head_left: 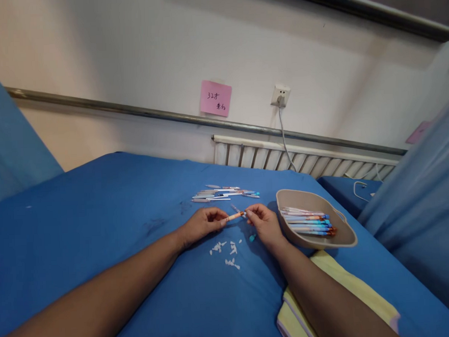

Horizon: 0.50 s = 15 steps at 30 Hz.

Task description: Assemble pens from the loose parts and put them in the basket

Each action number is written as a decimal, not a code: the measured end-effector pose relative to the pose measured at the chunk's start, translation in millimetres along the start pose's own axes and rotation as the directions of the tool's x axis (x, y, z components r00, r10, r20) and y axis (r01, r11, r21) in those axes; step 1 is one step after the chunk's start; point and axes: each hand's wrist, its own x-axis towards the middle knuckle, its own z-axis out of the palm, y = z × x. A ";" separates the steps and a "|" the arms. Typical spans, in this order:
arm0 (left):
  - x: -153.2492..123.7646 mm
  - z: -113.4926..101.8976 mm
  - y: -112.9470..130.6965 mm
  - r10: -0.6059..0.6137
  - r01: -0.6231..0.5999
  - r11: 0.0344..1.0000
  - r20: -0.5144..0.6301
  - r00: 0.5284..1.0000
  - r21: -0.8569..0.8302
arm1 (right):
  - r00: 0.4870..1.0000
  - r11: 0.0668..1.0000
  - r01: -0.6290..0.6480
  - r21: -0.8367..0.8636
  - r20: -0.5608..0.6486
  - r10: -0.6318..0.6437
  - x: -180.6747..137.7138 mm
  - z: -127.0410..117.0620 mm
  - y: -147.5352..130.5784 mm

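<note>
My left hand (202, 224) and my right hand (262, 225) rest on a blue cloth (101, 227) and pinch the two ends of one orange-and-white pen (235, 217) held level between them. Both hands are closed on it. Just behind lies a row of loose pens and pen parts (225, 192). Small white bits (225, 252) are scattered under my hands, and a small turquoise cap (252, 238) lies by my right wrist. To the right of my right hand a tan oval tray (314, 197) holds several pens (308, 221).
A yellow cloth (342, 282) lies under my right forearm at the table's near right edge. A radiator (301, 158), a wall socket with a cable (280, 95) and a pink note (215, 98) are on the wall behind. Blue curtains hang at left and right.
</note>
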 end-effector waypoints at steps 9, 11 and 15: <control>-1.1 1.3 1.7 0.008 -0.008 1.000 0.013 1.000 0.006 | 0.998 0.984 0.069 -0.163 0.008 -0.069 1.2 -3.8 4.8; -1.2 1.3 1.7 0.010 -0.010 1.000 0.017 1.000 0.000 | 0.997 0.984 0.072 -0.165 0.013 -0.071 1.1 -4.0 4.1; -1.1 0.9 0.5 0.004 -0.004 1.000 0.021 1.000 0.000 | 0.998 0.986 0.058 -0.156 0.012 -0.057 0.8 -3.8 3.6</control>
